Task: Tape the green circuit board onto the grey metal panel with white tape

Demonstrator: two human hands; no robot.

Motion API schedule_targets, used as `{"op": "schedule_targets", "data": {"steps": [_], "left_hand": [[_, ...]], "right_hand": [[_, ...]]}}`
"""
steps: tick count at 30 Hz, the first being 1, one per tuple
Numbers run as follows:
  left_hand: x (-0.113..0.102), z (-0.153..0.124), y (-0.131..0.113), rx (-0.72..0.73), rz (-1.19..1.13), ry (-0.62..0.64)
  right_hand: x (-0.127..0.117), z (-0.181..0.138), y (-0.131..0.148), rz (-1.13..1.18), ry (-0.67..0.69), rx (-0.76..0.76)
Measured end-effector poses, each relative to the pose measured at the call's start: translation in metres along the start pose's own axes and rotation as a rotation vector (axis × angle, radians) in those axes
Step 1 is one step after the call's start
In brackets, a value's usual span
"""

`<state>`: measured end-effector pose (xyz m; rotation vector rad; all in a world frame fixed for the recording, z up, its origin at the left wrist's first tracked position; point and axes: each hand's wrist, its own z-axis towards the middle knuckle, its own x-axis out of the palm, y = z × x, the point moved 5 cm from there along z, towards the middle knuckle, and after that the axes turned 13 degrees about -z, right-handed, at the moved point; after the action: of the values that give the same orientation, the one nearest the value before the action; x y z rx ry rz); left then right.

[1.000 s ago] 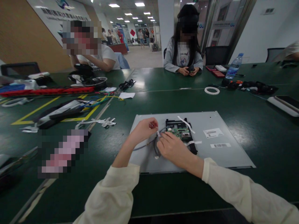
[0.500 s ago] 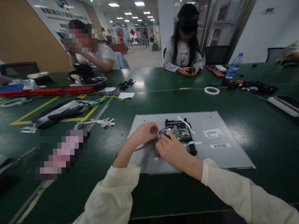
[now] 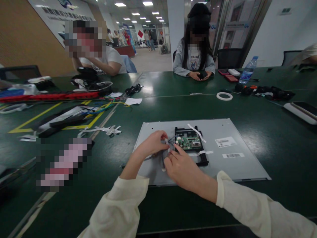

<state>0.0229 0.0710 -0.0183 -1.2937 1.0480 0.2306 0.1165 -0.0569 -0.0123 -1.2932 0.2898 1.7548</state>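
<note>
A flat grey metal panel (image 3: 240, 168) lies in front of me, with a black plastic frame (image 3: 203, 163) and a green circuit board (image 3: 189, 142) on it. Grey cables (image 3: 163, 157) run out from the board's left side in a bundle. My left hand (image 3: 155, 142) pinches the bundle and a light strip of tape (image 3: 166, 142) at it. From the right, my right hand (image 3: 183, 168) closes on the lower part of the bundle, its index finger reaching toward the board. The fingers partly hide the cables. White tape strips (image 3: 197, 133) cross the frame.
To the left lie a pixelated pink object (image 3: 68, 162), tape scraps (image 3: 111, 130) and a dark device with wires (image 3: 64, 120). A tape roll (image 3: 224, 96), water bottle (image 3: 248, 70) and black cables (image 3: 269, 92) are farther right. Two people sit across the table.
My right hand has shifted slightly down, uncovering more of the cables and board. My left fingers have moved on the bundle, and the tape strip between my hands shows more.
</note>
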Motion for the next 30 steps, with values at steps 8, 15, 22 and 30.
{"op": "schedule_targets", "data": {"steps": [8, 15, 22, 30], "left_hand": [[-0.006, 0.001, 0.005, -0.015, 0.048, -0.093], [-0.005, 0.004, 0.008, -0.002, 0.066, -0.136], [-0.006, 0.004, 0.008, -0.002, 0.038, -0.142], [-0.006, 0.004, 0.008, 0.004, 0.098, -0.219]], "right_hand": [[-0.01, -0.005, 0.007, 0.059, -0.043, -0.001], [-0.012, -0.009, 0.01, 0.114, -0.114, -0.03], [-0.017, -0.006, 0.018, 0.232, -0.079, -0.168], [-0.017, -0.004, 0.021, 0.322, -0.02, -0.261]]}}
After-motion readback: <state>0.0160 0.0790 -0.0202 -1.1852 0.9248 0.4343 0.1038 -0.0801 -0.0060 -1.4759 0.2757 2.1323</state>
